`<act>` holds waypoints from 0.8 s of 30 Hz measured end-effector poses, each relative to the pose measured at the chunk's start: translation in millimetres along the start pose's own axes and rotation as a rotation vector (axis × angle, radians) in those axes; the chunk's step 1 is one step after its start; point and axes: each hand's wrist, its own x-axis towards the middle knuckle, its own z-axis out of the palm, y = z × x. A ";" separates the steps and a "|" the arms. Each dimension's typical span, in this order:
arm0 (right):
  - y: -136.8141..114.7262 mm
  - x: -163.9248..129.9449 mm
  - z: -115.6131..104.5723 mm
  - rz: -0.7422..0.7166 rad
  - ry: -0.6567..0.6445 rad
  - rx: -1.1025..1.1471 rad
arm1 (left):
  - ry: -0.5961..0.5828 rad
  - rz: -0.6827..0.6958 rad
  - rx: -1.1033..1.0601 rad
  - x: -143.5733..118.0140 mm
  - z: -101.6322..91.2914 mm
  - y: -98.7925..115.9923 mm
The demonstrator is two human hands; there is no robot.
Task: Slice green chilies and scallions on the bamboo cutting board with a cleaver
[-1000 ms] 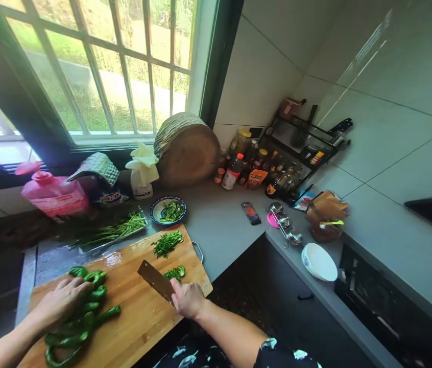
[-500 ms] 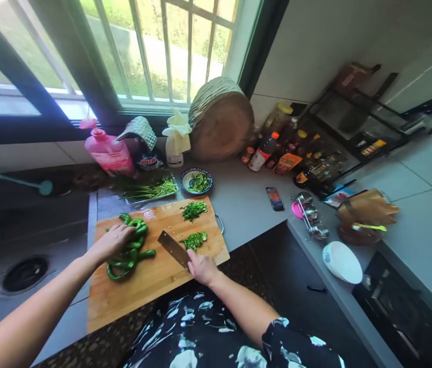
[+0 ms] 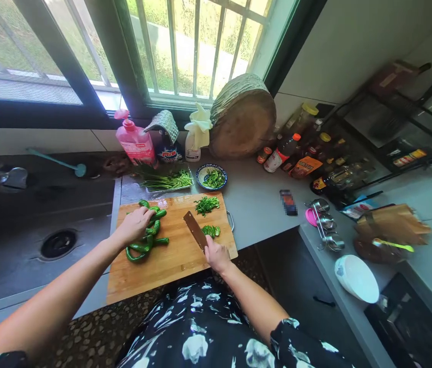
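On the wooden cutting board (image 3: 177, 255) lies a pile of long green peppers (image 3: 150, 240). My left hand (image 3: 137, 225) is over the pile's upper part, its fingers closed on one green pepper (image 3: 159, 214). My right hand (image 3: 217, 255) grips the handle of a cleaver (image 3: 195, 229), its broad blade tilted up and to the left above the board. Close by the blade's right side sit sliced green pepper pieces (image 3: 211, 231). Further back on the board is a small heap of chopped greens (image 3: 207, 205).
Behind the board are a tray of long green stalks (image 3: 170, 180) and a blue-rimmed plate of greens (image 3: 211, 177). The sink (image 3: 81, 204) lies left. Bottles (image 3: 280, 156), a phone-like object (image 3: 288, 202) and a white bowl (image 3: 356, 278) stand to the right.
The whole view has shifted, so the scene sits further right. My left hand's fingers now hold a pepper at the top of the pile. The cleaver stays in my right hand, nearer the slices.
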 end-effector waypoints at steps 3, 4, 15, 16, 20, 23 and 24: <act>-5.4 -3.1 4.0 -0.071 -0.017 0.018 | 0.003 0.113 -0.071 -7.8 8.4 34.7; -4.3 -3.2 3.9 -0.067 -0.020 0.014 | -0.021 0.156 -0.112 -10.8 15.6 47.1; 21.1 -6.4 -8.3 0.063 -0.005 0.004 | 0.013 0.203 0.041 -20.7 94.5 114.5; 20.0 -7.5 -7.1 0.060 0.004 0.010 | 0.045 0.203 0.048 -22.0 97.5 116.6; 17.6 -9.6 -3.5 0.043 0.012 0.009 | 0.060 0.196 0.029 -23.0 111.7 123.8; 18.8 -8.8 -3.4 0.054 -0.006 -0.007 | 0.048 0.189 0.007 -15.4 118.3 123.6; 19.5 -8.3 -3.5 0.058 -0.011 -0.012 | 0.026 0.195 -0.013 -11.6 118.5 122.2</act>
